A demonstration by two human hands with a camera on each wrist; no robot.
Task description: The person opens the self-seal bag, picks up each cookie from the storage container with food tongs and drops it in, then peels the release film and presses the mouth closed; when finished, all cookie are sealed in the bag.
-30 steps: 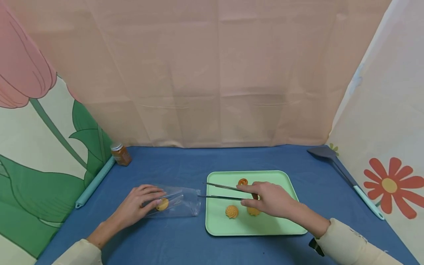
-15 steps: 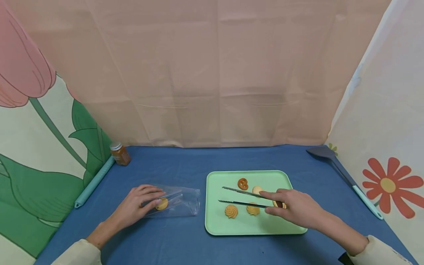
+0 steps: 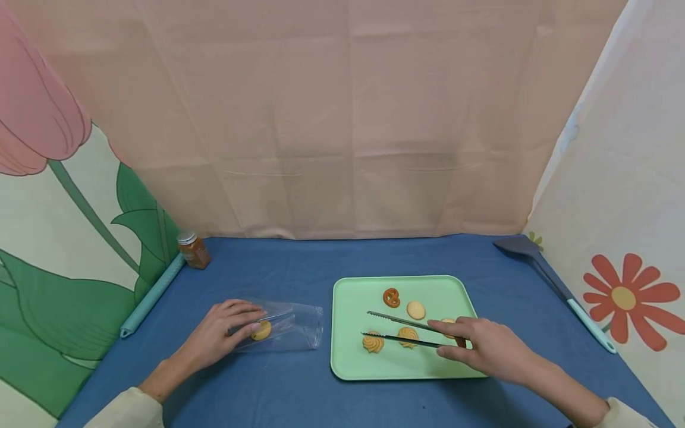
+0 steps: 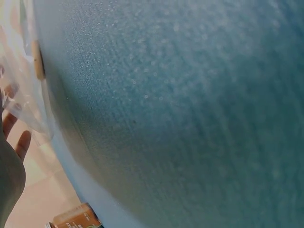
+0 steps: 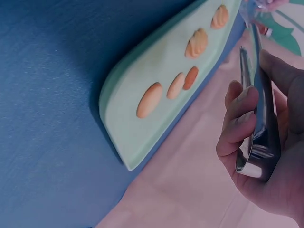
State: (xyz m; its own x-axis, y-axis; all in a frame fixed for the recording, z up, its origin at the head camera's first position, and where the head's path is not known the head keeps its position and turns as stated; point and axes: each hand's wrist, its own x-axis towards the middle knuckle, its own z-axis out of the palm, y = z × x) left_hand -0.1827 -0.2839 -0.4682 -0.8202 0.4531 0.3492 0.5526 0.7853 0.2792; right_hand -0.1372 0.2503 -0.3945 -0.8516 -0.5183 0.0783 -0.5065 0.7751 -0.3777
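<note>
My left hand holds the closed side of a clear plastic bag lying on its side on the blue cloth, a round cookie inside. In the left wrist view the cookie shows edge-on through the plastic. My right hand grips metal tongs, their serrated arms spread apart with nothing between the tips, above a green tray. On that tray lie two swirled cookies, one left and one nearer the middle, a pretzel, a plain round cookie and another cookie partly behind my fingers.
A jar with a silver lid stands at the back left, beside a long turquoise rod. Along the right edge lies a grey spatula with a turquoise handle. A beige cloth backdrop hangs behind the table.
My right hand has moved right with the tongs, from beside the bag's mouth to over the tray, and slightly nearer me. My left hand and the bag stay put.
</note>
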